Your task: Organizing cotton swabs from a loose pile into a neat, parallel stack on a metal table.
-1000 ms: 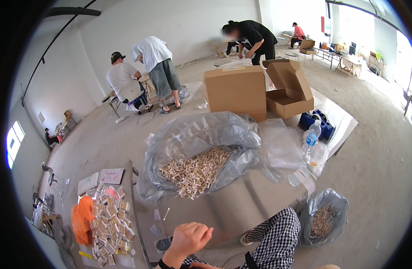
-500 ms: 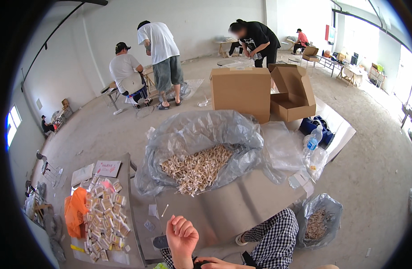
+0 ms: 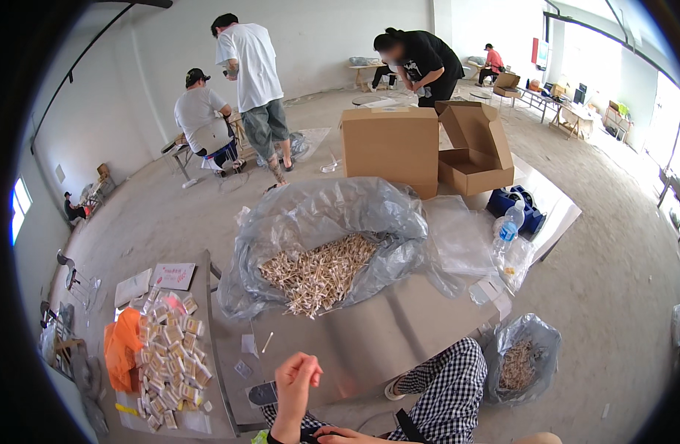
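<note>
Spilling across the side table [image 3: 201, 285] at the lower left, small white-and-tan packs [image 3: 170, 359] lie heaped beside an orange bag [image 3: 122, 351]. Above them, at the upper left, one person [image 3: 198, 111] in a white shirt sits and another [image 3: 253, 66] stands alongside. A single cotton swab [image 3: 267, 342] lies at the left edge of the metal table [image 3: 406, 325], just above the left hand [image 3: 298, 374], which is raised at lower centre with fingers curled into a loose fist. The main pile of swabs [image 3: 321, 277] fills an open grey plastic bag [image 3: 325, 203] at mid-frame. Cut off by the lower edge, the right hand [image 3: 345, 435] is near the left wrist; its grip cannot be told. Rightward stand a closed carton [image 3: 389, 152] and an open one [image 3: 477, 180], then a water bottle [image 3: 509, 227] beside a blue tape dispenser [image 3: 532, 220]. Another grey bag [image 3: 536, 333] holding swabs sits at the lower right.
</note>
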Demonstrator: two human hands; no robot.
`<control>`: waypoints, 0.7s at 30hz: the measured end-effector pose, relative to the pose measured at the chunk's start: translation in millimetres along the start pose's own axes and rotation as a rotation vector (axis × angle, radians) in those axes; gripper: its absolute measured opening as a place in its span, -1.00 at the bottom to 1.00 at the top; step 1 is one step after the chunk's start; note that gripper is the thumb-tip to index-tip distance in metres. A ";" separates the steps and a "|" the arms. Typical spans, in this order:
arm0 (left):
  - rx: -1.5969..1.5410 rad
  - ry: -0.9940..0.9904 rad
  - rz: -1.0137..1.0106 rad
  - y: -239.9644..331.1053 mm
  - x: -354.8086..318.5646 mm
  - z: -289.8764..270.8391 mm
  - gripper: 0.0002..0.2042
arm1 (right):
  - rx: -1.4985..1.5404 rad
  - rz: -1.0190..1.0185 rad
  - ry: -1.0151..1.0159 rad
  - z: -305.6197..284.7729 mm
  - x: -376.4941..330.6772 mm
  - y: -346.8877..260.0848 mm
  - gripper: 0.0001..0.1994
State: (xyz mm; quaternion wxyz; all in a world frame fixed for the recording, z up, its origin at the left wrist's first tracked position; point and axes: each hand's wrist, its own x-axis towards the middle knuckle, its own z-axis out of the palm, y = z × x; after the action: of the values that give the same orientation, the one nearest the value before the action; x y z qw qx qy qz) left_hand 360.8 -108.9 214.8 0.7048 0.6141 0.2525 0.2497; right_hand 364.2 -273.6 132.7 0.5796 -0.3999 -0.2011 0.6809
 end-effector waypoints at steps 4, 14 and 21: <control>0.734 0.044 0.430 22.6 6.8 -12.7 -0.82 | 0.115 0.096 0.041 1.8 -6.3 3.6 -0.54; -0.738 -0.418 0.114 51.4 -14.0 16.9 -0.61 | -0.045 -0.024 -0.029 11.0 -15.4 -21.4 -0.53; -1.428 -0.964 0.533 99.8 -25.0 13.8 -0.59 | 0.134 -0.047 -0.241 20.7 -29.3 -63.9 -0.72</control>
State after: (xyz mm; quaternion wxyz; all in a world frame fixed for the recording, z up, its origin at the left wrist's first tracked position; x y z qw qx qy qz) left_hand 347.1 -123.5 316.6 0.8666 0.1065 -0.4364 0.2174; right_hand 388.6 -281.7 201.3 0.5924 -0.2708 -0.2327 0.7222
